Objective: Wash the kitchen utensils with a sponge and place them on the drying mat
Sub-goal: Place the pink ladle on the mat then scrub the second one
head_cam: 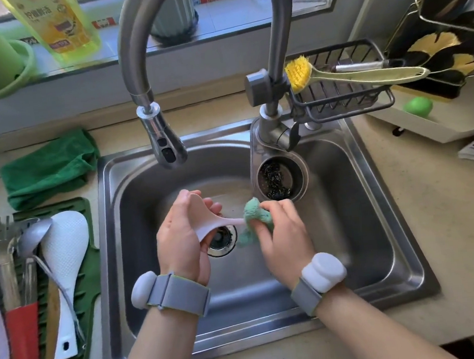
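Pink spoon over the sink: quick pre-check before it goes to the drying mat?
1. Left hand grips pink spoon: ok.
2. Right hand holds green sponge against the spoon's handle: ok.
3. Spoon rinsed: cannot tell; no water visible from the faucet head.
4. Free spot on the drying mat: ok, right edge bare beside the white rice paddle.
5. Path from the sink left to the mat: ok.
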A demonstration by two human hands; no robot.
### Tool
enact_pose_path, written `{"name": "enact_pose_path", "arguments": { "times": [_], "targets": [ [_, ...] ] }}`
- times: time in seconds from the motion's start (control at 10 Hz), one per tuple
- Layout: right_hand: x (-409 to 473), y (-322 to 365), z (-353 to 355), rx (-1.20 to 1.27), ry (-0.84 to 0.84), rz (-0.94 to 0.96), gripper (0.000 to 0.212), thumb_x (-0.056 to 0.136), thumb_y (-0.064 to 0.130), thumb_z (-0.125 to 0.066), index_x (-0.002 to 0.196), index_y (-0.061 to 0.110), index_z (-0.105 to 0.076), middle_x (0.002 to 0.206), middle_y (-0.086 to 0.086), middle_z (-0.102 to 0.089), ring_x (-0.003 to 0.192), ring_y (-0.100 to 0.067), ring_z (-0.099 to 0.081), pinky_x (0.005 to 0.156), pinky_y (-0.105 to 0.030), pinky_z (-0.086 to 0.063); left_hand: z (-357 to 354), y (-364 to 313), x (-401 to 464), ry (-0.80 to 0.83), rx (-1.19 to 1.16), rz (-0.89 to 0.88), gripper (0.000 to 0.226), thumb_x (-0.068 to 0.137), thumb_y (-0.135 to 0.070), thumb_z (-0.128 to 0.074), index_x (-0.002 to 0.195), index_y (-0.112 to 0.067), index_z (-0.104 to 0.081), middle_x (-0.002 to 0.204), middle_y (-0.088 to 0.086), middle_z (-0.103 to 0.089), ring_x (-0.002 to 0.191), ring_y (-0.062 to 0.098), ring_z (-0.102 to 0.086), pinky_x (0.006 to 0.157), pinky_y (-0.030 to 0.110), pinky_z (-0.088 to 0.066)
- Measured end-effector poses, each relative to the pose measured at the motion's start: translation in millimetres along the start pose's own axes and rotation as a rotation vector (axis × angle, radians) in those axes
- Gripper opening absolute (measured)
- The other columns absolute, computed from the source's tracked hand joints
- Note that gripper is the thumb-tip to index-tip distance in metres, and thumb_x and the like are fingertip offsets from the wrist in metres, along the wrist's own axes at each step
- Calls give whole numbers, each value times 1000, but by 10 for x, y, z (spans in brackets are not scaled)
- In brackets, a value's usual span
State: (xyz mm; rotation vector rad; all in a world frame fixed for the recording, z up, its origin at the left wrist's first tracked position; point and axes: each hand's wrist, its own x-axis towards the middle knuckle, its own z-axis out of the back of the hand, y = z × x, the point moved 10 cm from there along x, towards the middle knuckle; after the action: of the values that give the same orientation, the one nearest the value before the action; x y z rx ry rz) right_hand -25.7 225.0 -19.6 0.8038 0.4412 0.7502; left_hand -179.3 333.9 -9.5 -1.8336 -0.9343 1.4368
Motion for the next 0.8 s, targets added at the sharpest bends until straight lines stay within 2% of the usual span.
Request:
{"name": "enact_pose_path", "arguments": {
  "times": [0.1, 0.2, 0.3, 0.4, 0.5, 0.6, 0.7, 0.8],
  "targets": [
    [68, -301, 207, -20, -69, -184, 16, 91, 21, -57, 103, 11, -60, 100, -10, -53, 94, -32, -54, 69, -23, -26, 9, -9, 10, -1, -35, -2, 23, 93, -32, -57, 92, -11, -67, 80, 8, -69, 86, 27, -70, 80, 39, -56],
    [70, 117, 49, -32, 37, -20, 20, 89, 24, -57, 106, 13, -62, 100, -8, -54, 94, -28, -54, 77, -26, -34, -124, 123, -1, 42, -36, 49, 22, 93, -34, -55, 90, -16, -67, 80, 5, -68, 75, 20, -69, 71, 34, -53],
    [44, 668, -184, -6, 198, 212, 25, 79, 25, -57, 101, 16, -67, 91, -5, -61, 87, -25, -55, 80, -31, -41, -227, 317, -82, 82, -34, 121, 21, 93, -37, -55, 82, -22, -66, 81, 4, -64, 70, 16, -60, 61, 28, -44],
    [84, 898, -169, -97, 169, 393, 20, 82, 25, -55, 92, 16, -69, 81, -1, -65, 77, -25, -49, 72, -38, -45, -275, 349, -121, 113, -109, 124, 25, 94, -41, -54, 87, -20, -66, 88, 8, -63, 84, 21, -60, 78, 36, -47],
    [26, 993, -126, -330, 8, 417, 18, 85, 26, -52, 84, 14, -67, 74, -3, -64, 72, -29, -50, 65, -40, -46, -258, 390, -124, 128, -147, 148, 32, 94, -47, -52, 95, -18, -64, 91, 9, -65, 90, 22, -62, 90, 39, -48],
    [63, 666, -366, -46, 314, -79, 20, 87, 30, -54, 76, 15, -63, 70, -3, -63, 72, -25, -56, 64, -32, -46, -190, 424, -110, 109, -111, 100, 33, 89, -49, -55, 93, -18, -66, 95, 11, -65, 94, 25, -61, 91, 41, -47],
    [-93, 518, -651, 798, 526, -597, 24, 91, 25, -58, 74, 9, -63, 56, -1, -52, 45, -10, -48, 42, -19, -38, -165, 360, -96, 103, -154, 59, 48, 79, -55, -53, 100, -13, -65, 97, 15, -69, 89, 25, -67, 78, 33, -54],
    [39, 640, -453, 715, 367, -268, 11, 90, 18, -59, 90, 9, -66, 68, -2, -62, 52, -11, -56, 47, -21, -46, -186, 366, -94, 145, -182, 94, 53, 86, -57, -50, 105, -10, -65, 86, 10, -69, 79, 19, -67, 72, 28, -54]
  ]
}}
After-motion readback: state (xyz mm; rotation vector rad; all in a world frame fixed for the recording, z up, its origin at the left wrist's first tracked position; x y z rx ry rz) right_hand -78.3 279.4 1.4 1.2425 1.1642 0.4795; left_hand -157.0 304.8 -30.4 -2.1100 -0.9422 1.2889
